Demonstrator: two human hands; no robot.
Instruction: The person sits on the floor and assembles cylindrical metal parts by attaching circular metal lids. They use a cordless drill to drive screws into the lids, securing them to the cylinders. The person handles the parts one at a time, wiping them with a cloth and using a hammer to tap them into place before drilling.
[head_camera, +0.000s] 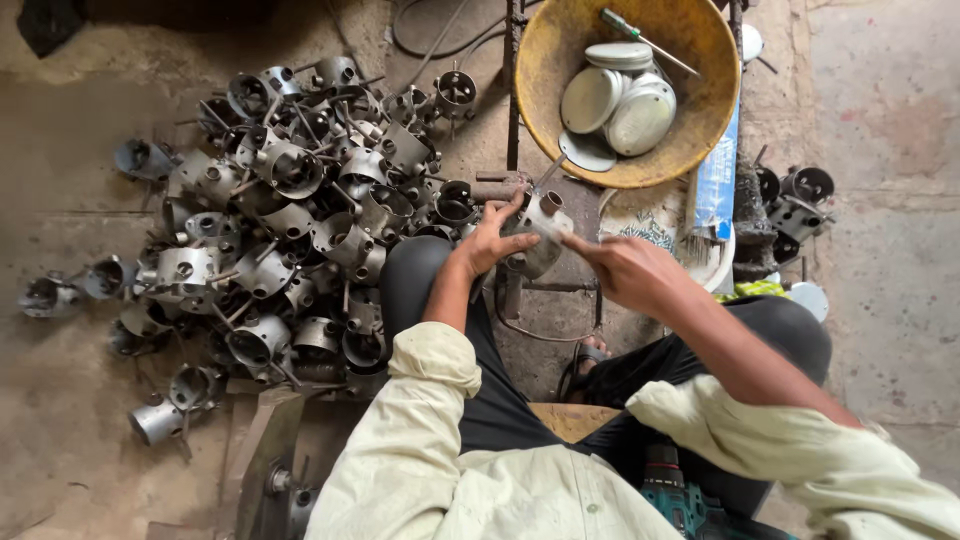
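Observation:
My left hand (489, 238) grips a grey metal cup-shaped housing (541, 232) with a short tube on top, held just in front of my knees. My right hand (625, 268) is closed beside it on the right, its fingers pinched at the housing's side; what they pinch is too small to tell. A thin rod rises from the housing toward the yellow bowl (560, 150).
A big heap of similar metal housings (290, 200) covers the floor on the left. The yellow bowl holds round metal lids (618, 100) and a screwdriver (645, 40). Two or three more housings (795, 200) lie at right. A cordless drill (675, 495) rests by my lap.

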